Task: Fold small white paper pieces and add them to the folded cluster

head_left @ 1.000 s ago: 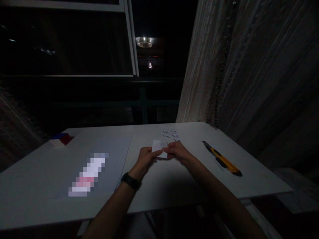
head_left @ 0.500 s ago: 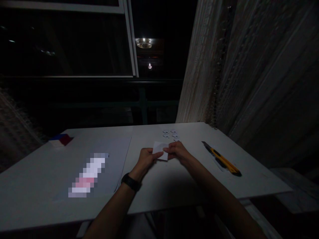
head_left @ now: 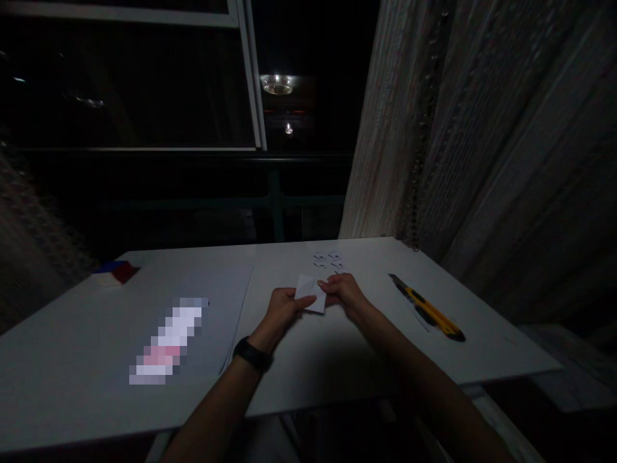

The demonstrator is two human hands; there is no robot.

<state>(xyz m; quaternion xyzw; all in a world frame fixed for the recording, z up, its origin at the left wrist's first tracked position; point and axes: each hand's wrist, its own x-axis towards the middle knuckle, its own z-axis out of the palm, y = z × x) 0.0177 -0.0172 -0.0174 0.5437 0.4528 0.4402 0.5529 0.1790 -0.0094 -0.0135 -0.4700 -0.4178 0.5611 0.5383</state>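
A small folded white paper (head_left: 308, 290) is held between my two hands above the middle of the table. My left hand (head_left: 284, 307), with a black watch on the wrist, pinches its left and lower side, thumb on top. At the right edge, my right hand (head_left: 344, 292) grips the paper with its thumb near the upper right corner. Fold lines show on the paper's face. Just beyond my hands lie several small paper pieces (head_left: 320, 264) with dark marks, one of them partly covered by my right hand.
A yellow and black utility knife (head_left: 431, 314) lies at the right over a scrap of paper. Large white sheets (head_left: 231, 308) lie at the left, with a blurred-out patch on them. A blue, red and white block (head_left: 114, 273) sits at the far left. Curtains (head_left: 380, 128) hang by the window.
My right thumb has moved up along the paper, toward its upper right corner. The paper has turned slightly. My left hand keeps its grip.
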